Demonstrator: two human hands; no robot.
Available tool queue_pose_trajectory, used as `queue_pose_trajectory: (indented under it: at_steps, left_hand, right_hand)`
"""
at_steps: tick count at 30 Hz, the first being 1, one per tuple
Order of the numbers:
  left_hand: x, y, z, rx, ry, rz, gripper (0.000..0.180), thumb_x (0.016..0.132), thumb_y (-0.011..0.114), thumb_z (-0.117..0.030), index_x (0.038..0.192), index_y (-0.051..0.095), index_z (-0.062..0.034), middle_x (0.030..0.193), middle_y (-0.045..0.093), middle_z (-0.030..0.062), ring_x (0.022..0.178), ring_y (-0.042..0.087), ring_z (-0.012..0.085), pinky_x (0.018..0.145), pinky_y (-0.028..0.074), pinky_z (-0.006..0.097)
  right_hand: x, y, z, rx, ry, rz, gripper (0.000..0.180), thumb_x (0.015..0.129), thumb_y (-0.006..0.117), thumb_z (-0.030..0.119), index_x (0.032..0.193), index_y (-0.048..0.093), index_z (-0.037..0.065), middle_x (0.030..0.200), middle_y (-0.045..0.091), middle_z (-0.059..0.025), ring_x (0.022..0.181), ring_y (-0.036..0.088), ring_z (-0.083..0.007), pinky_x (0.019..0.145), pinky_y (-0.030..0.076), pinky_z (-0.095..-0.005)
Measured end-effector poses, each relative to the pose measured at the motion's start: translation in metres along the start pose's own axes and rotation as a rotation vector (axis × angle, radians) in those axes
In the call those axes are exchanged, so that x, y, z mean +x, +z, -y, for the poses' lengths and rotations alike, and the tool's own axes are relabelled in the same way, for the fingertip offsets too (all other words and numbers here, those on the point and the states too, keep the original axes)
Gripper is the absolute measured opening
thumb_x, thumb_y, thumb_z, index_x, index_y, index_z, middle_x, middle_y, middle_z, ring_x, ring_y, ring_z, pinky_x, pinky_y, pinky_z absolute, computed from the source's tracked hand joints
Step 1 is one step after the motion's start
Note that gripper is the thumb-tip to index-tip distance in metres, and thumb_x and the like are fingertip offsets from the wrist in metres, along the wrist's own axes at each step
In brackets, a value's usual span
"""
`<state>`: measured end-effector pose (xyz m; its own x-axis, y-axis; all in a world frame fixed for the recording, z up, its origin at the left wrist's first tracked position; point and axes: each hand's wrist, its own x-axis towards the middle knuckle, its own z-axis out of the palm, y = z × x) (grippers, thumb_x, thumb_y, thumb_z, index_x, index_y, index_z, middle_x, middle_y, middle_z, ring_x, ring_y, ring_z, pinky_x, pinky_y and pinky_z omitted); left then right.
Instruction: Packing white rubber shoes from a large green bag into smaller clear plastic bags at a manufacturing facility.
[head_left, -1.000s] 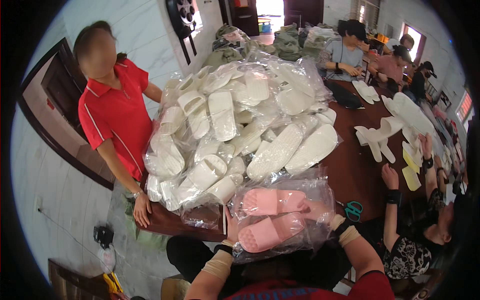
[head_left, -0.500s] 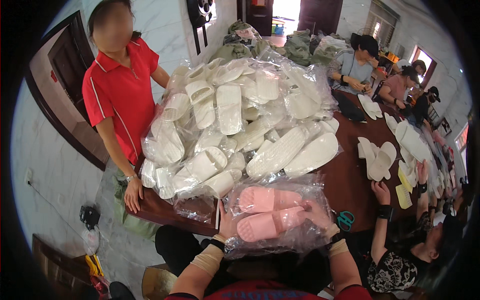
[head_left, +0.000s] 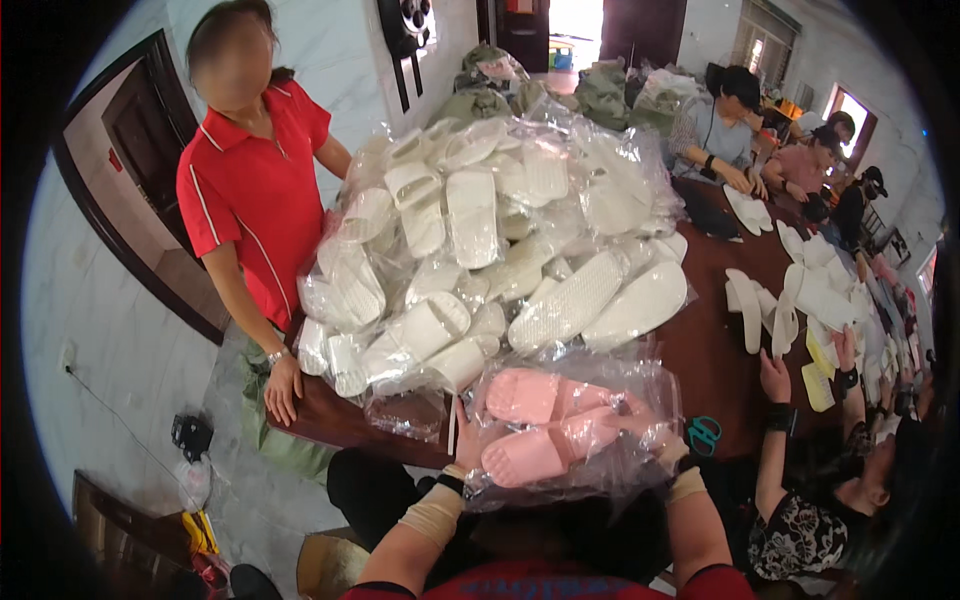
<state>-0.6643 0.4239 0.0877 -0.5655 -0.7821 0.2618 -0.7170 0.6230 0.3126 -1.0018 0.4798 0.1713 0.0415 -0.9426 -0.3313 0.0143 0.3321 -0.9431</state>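
Observation:
A pair of pink slippers [head_left: 527,455] lies in a clear plastic bag [head_left: 600,482] at the table's front edge, just before me. My left hand [head_left: 470,442] is closed on the bag's left side, by the slippers' toe ends. At the opposite end my right hand [head_left: 652,430] shows through the clear plastic, its fingers at the slippers' heels. Glare hides how firmly it grips and whether it is inside the bag. Beyond them rises a big heap of white slippers [head_left: 472,218] in clear bags.
Teal-handled scissors [head_left: 704,435] lie on the brown table [head_left: 690,345], right of the bag. A person in a red shirt [head_left: 262,190] stands at the left, one hand on the table corner. Co-workers sit along the right side near loose white slippers [head_left: 745,305]. An open carton [head_left: 330,562] stands below.
The view has shifted slightly, moving the scene to the right in the picture. The pink slippers have turned a little in the bag. A co-worker at the right has moved white slippers.

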Motion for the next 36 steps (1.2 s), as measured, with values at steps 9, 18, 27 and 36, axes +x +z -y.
queue_pose_trajectory:
  at_steps: [9,18,27,36]
  left_hand:
    - [0.023,-0.022,-0.007,0.130,0.028,0.007,0.065,0.089,0.057,-0.044,0.145,0.043,-0.0125,0.157,0.031,0.0132,0.149,0.017,0.0298,0.111,0.002,0.072]
    - [0.035,-0.121,-0.035,-0.699,-0.354,-0.308,0.031,0.094,0.050,0.002,0.123,0.063,-0.0037,0.132,0.059,0.0182,0.116,0.059,0.0336,0.093,0.048,0.035]
    - [0.033,-0.042,-0.022,0.137,-0.067,0.006,0.062,0.094,0.056,-0.038,0.150,0.037,-0.0195,0.159,0.025,0.0111,0.145,0.024,0.0350,0.116,0.019,0.054]
    - [0.014,-0.049,-0.013,0.241,-0.099,-0.008,0.062,0.093,0.055,-0.042,0.148,0.040,-0.0178,0.156,0.031,0.0128,0.145,0.026,0.0315,0.116,0.018,0.054]
  right_hand:
    - [0.004,-0.041,-0.013,-0.350,-0.115,-0.100,0.028,0.085,0.072,0.009,0.111,0.064,0.003,0.092,0.062,0.0017,0.088,0.056,-0.0082,0.079,0.046,-0.0260]
    - [-0.009,-0.035,-0.018,-0.129,-0.192,-0.054,0.022,0.087,0.070,0.008,0.106,0.063,0.001,0.097,0.062,0.0008,0.089,0.055,-0.0078,0.077,0.045,-0.0242]
    - [-0.025,-0.093,-0.021,-0.153,-0.265,-0.407,0.022,0.084,0.069,0.008,0.105,0.066,0.003,0.091,0.066,-0.0016,0.084,0.060,-0.0116,0.074,0.050,-0.0279]
    - [-0.132,-0.103,0.129,-0.366,-0.789,-1.036,0.024,0.098,0.056,0.015,0.116,0.059,-0.001,0.103,0.061,-0.0056,0.093,0.056,-0.0126,0.083,0.046,-0.0269]
